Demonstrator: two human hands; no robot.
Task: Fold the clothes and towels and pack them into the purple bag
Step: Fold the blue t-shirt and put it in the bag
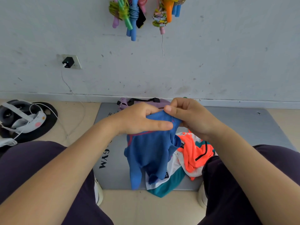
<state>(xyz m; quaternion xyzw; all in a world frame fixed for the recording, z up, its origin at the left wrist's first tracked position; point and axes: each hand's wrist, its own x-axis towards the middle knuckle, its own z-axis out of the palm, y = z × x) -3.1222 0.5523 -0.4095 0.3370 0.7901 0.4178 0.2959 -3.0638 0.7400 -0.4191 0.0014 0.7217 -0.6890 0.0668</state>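
While a headset [19, 116] is lying on a dark round pad at the far left of the floor, with a white cable [71, 95] trailing up from it to a black charger [68, 62] that is sitting in a wall socket, the person is sitting with dark-trousered legs spread to either side of a grey mat [112, 176] printed with the letters "GYM". The left hand [138, 119] is reaching in over the mat and gripping the top edge of a blue shirt [149, 153], its thumb stretched across the front of the cloth and its fingers tucked behind. The shirt is hanging down from both hands, its lower end draping onto the mat and over a white and teal garment [168, 184]. The purple bag [126, 102] is lying at the far edge of the mat against the wall, mostly hidden behind the hands, with its black handle showing. The right hand [190, 116] is pinching the same top edge of the shirt, its fingers curled around the fabric. Just right of the shirt, an orange garment [193, 151] is lying crumpled on the mat beside the person's right knee. Above, bundles of coloured skipping ropes [129, 13] are hanging on the wall.
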